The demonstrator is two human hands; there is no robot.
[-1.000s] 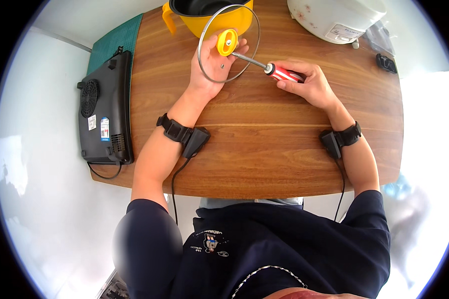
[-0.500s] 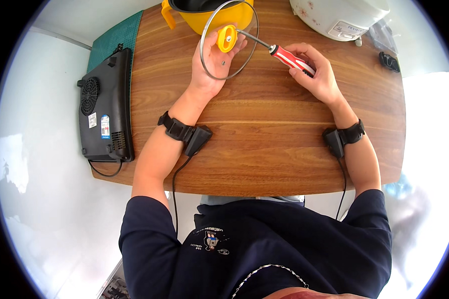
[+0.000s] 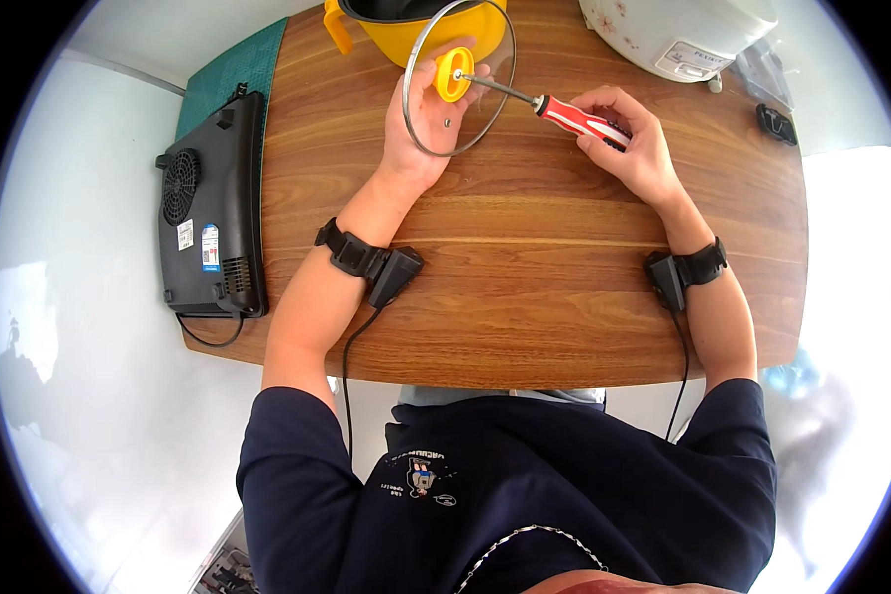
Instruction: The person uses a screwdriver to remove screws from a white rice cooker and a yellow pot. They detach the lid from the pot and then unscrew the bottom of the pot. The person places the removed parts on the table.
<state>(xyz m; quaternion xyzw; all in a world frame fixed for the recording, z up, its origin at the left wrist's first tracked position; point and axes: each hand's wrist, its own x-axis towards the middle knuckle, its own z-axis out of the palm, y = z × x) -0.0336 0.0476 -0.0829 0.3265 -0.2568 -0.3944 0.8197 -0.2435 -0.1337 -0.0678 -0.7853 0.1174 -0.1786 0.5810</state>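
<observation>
My left hand (image 3: 414,148) holds a glass lid (image 3: 407,95) with a steel rim, tilted up, fingers around its yellow knob (image 3: 453,92). A small metal piece (image 3: 447,123) shows against the palm; whether it is loose I cannot tell. My right hand (image 3: 639,148) is closed on a red-and-white screwdriver (image 3: 564,114), whose tip meets the metal screw in the knob's middle.
Behind the lid stands a yellow pot (image 3: 386,35); at back right, a white rice cooker (image 3: 653,30), plastic bag (image 3: 762,69) and black gadget (image 3: 776,124). A black appliance (image 3: 213,178) and green mat (image 3: 230,69) lie left on the wooden table (image 3: 505,297).
Both hands have shifted slightly up and right. The screwdriver tip has moved from the knob's upper right edge, half a second ago, onto the screw at its middle.
</observation>
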